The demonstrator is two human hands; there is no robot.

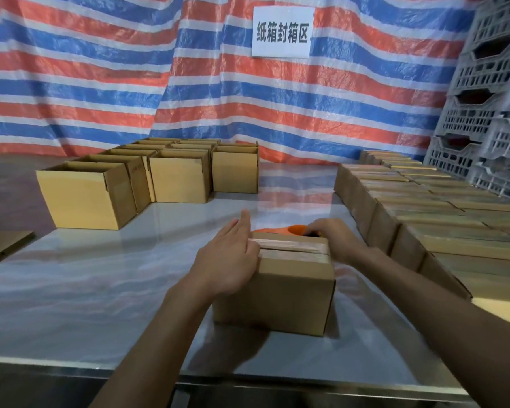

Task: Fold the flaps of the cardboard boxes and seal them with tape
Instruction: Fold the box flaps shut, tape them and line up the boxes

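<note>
A small cardboard box (280, 295) stands in front of me on the metal table (100, 290), flaps folded down, with a strip of clear tape (295, 245) along its top seam. My left hand (230, 260) presses flat against the box's left end, fingers straight. My right hand (333, 240) grips an orange tape dispenser (280, 230) at the far right corner of the box; most of the dispenser is hidden behind the box and hand.
Several open cardboard boxes (124, 184) stand at the back left. Rows of sealed boxes (424, 219) fill the right side of the table. Grey plastic crates (489, 113) are stacked at the far right. A striped tarp with a white sign (281, 32) hangs behind.
</note>
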